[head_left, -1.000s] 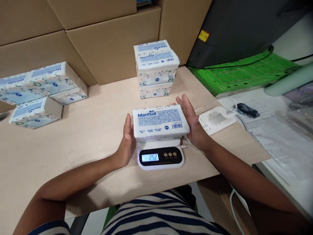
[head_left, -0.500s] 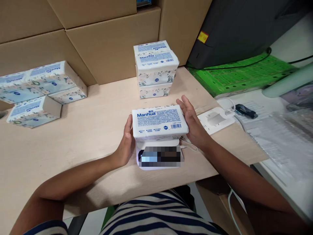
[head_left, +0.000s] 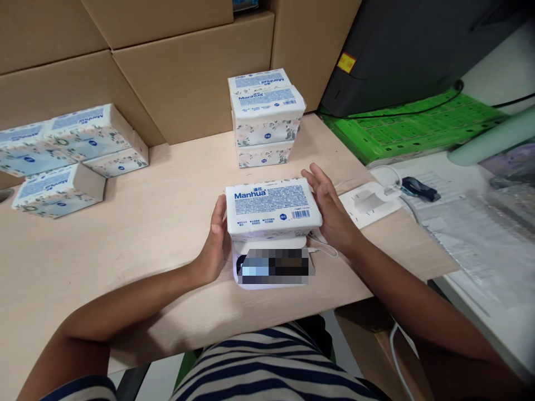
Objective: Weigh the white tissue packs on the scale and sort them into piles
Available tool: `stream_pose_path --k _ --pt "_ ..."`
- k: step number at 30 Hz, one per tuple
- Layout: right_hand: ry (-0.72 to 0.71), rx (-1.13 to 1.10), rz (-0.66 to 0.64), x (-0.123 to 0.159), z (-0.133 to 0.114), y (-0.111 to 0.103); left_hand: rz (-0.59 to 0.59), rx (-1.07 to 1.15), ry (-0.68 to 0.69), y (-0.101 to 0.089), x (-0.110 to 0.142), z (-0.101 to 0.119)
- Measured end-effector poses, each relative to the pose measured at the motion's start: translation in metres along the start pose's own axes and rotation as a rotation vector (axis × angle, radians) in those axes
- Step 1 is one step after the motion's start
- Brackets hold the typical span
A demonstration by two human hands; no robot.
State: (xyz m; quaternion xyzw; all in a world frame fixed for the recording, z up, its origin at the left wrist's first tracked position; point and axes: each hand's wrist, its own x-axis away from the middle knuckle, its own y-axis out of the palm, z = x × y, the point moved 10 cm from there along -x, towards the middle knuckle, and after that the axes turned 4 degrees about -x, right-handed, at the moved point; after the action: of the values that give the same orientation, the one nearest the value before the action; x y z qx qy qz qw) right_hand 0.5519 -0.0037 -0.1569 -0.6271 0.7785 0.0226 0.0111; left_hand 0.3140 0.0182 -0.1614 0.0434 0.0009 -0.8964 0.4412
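Note:
A white pack of tissues (head_left: 271, 206) with blue "Manhua" print rests on a small white scale (head_left: 267, 244), its printed face up. The scale's display, at the near edge, is blurred out. My left hand (head_left: 214, 242) is upright at the pack's left end, fingers stretched out, close beside the wrapper. At the right end is my right hand (head_left: 330, 214), palm facing the pack with the fingers extended and apart. Whether either palm touches the wrapper I cannot tell. A thin white cable (head_left: 328, 249) runs from the scale's right side.
Behind the scale stands a stack of tissue packs (head_left: 267, 131). Several more packs (head_left: 83, 139) sit at the left. Cardboard boxes (head_left: 192, 78) line the back. On the right are a white power strip (head_left: 370, 203), a green crate (head_left: 418, 125) and clear plastic bags (head_left: 480, 239).
Almost nothing differs. The pack stays on the scale and both hands keep their places beside it.

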Motion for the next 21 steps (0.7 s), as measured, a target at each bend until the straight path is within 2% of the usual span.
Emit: stream_pose_path --k 14,21 --pt "0.021 -0.094 0.024 0.001 0.003 0.001 0.021 0.072 -0.036 -0.001 0.002 -0.001" --pt "-0.060 -0.086 0.041 0.006 -0.005 0.002 0.086 0.041 0.014 -0.010 0.007 -0.004"
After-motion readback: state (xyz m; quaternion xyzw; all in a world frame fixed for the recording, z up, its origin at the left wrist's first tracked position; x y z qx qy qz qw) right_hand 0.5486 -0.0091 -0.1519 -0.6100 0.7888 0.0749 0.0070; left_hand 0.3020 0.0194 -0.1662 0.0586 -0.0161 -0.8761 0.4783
